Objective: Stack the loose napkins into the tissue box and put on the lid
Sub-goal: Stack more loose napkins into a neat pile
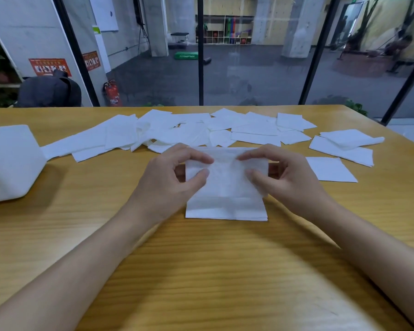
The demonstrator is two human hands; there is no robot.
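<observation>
Stacking step: left hand (175, 173) and right hand (280, 175) pinch-grip the napkin stack (226, 201) right of the tissue box (10, 161); next, probably gather another napkin.

This is looking like a gym's side room: a wooden table (58, 235) is sitting against a glass wall (261, 72), and beyond it dark flooring is stretching past a green soft box (186, 55) towards cubby shelves (225, 35) holding balls and rolled mats.

I see a flat white napkin stack (226, 201), far edge pinched in my fingertips (206, 160); loose napkins (189, 131) scattered just beyond them; white tissue box (10, 163) far left.
</observation>
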